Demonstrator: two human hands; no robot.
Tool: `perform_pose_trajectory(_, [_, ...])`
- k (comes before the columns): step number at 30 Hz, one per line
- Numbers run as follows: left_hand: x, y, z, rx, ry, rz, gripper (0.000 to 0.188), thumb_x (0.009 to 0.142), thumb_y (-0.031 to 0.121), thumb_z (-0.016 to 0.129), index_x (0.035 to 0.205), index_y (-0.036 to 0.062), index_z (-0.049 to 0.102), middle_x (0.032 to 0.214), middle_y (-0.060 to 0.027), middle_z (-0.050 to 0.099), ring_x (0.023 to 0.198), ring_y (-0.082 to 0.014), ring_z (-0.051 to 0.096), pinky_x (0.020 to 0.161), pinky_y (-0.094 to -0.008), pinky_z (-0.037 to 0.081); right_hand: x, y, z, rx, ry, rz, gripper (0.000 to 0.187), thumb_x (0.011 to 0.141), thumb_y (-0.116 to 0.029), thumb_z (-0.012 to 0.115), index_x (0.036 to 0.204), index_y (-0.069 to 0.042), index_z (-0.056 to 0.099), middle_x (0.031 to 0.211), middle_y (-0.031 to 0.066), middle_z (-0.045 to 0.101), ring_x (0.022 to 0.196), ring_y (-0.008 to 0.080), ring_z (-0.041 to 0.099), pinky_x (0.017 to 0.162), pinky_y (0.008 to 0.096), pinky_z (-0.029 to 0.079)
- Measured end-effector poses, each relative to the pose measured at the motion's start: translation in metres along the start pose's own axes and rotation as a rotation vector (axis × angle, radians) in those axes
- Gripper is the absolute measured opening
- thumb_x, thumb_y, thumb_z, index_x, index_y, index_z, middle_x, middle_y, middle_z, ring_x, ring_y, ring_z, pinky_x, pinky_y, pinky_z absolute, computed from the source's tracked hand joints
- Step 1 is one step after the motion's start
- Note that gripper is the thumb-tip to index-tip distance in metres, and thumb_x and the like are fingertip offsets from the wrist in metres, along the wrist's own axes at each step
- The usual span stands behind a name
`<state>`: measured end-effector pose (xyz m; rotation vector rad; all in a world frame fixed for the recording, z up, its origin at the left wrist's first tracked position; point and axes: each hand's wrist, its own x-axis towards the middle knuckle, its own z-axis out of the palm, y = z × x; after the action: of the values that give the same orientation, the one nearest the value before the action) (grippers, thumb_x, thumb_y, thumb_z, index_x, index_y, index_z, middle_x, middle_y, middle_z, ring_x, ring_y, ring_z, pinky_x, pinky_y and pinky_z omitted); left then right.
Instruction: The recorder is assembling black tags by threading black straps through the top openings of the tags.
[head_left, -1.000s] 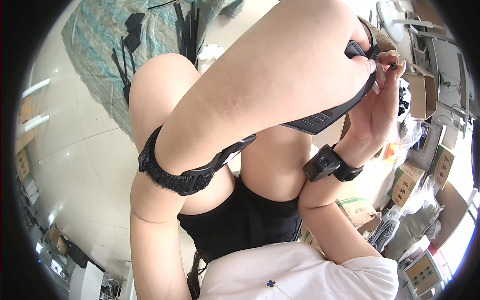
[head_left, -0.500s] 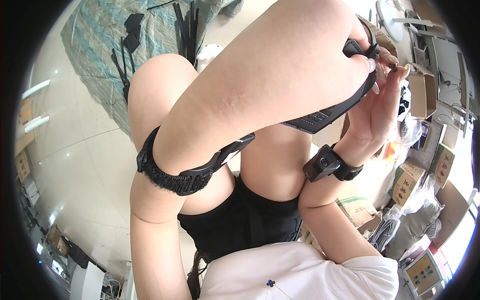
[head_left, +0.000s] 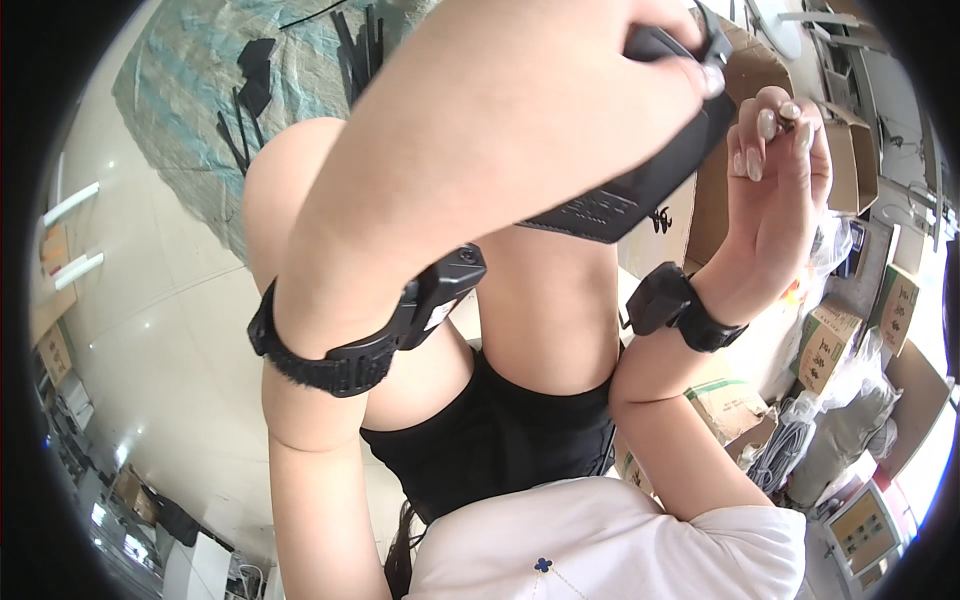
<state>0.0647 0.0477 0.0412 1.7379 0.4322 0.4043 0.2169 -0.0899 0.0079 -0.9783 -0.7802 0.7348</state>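
Note:
My left hand (head_left: 660,65) is closed on a flat black leather-like piece (head_left: 610,200) with an embossed panel and a black strap loop (head_left: 715,38) at its upper end. The piece slants over my knees, partly hidden behind my left forearm. To its right, clear of it, my right hand (head_left: 775,170) is raised with the fingers curled in. Thumb and fingertips pinch a tiny dark thing (head_left: 787,122), too small to name. Both wrists wear black strapped devices.
On the floor at the upper left, a blue-grey woven sheet (head_left: 170,110) bears black strips (head_left: 360,50) and black flat pieces (head_left: 257,75). An open cardboard box (head_left: 745,75) stands beyond my hands. Along the right are cartons (head_left: 828,345), plastic bags (head_left: 850,410) and a cable coil (head_left: 785,455).
My hands have drawn apart. The left has moved left and upward with the black piece; the right has come away to the right, pinching the tiny dark thing.

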Motion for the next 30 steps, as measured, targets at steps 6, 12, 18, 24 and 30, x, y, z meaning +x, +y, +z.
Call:
perform_pose_trajectory(6, [-0.015, -0.001, -0.023, -0.104, 0.245, -0.190, 0.031, 0.085, 0.013, 0.051, 0.109, -0.0060, 0.054, 0.093, -0.0129, 0.063, 0.080, -0.0146, 0.063, 0.072, -0.0234, 0.050, -0.016, 0.062, -0.051, -0.656, 0.157, 0.336, 0.009, 0.082, -0.004, 0.059, 0.087, 0.003, 0.059, 0.072, 0.0066, 0.063, 0.063, 0.0102, 0.059, 0.058, 0.0218, 0.047])
perform_pose_trajectory(12, [-0.013, -0.005, -0.048, 0.067, 0.144, -0.221, 0.036, 0.088, 0.016, 0.044, 0.115, -0.0084, 0.048, 0.103, -0.0152, 0.061, 0.091, -0.0160, 0.062, 0.080, -0.0234, 0.049, -0.092, 0.249, -0.158, -1.078, 0.087, 0.624, 0.015, 0.074, -0.003, 0.056, 0.087, 0.000, 0.063, 0.073, 0.0138, 0.064, 0.072, 0.0236, 0.063, 0.066, 0.0318, 0.049])
perform_pose_trajectory(18, [-0.011, -0.017, -0.066, 0.107, 0.201, -0.205, 0.031, 0.088, -0.005, 0.040, 0.118, -0.0007, 0.047, 0.120, -0.0189, 0.049, 0.101, -0.0244, 0.057, 0.082, -0.0292, 0.053, -0.163, 0.342, -0.197, -1.342, 0.020, 0.774, 0.029, 0.068, -0.005, 0.063, 0.097, 0.000, 0.060, 0.089, 0.0210, 0.062, 0.087, 0.0344, 0.058, 0.078, 0.0390, 0.046])
perform_pose_trajectory(24, [-0.012, -0.016, -0.068, 0.032, 0.098, -0.207, 0.030, 0.090, 0.003, 0.038, 0.118, -0.0034, 0.047, 0.119, -0.0170, 0.050, 0.103, -0.0206, 0.056, 0.084, -0.0273, 0.051, -0.153, 0.341, -0.139, -1.377, -0.194, 0.699, 0.044, 0.067, -0.009, 0.067, 0.108, -0.003, 0.051, 0.105, 0.0191, 0.052, 0.094, 0.0358, 0.054, 0.077, 0.0408, 0.047])
perform_pose_trajectory(30, [-0.006, -0.016, -0.058, -0.005, 0.077, -0.222, 0.035, 0.092, 0.014, 0.038, 0.117, -0.0079, 0.047, 0.116, -0.0157, 0.054, 0.103, -0.0165, 0.056, 0.086, -0.0248, 0.047, -0.152, 0.368, -0.143, -1.500, -0.213, 0.721, 0.039, 0.069, -0.011, 0.066, 0.103, -0.002, 0.049, 0.106, 0.0185, 0.051, 0.093, 0.0363, 0.054, 0.076, 0.0421, 0.048])
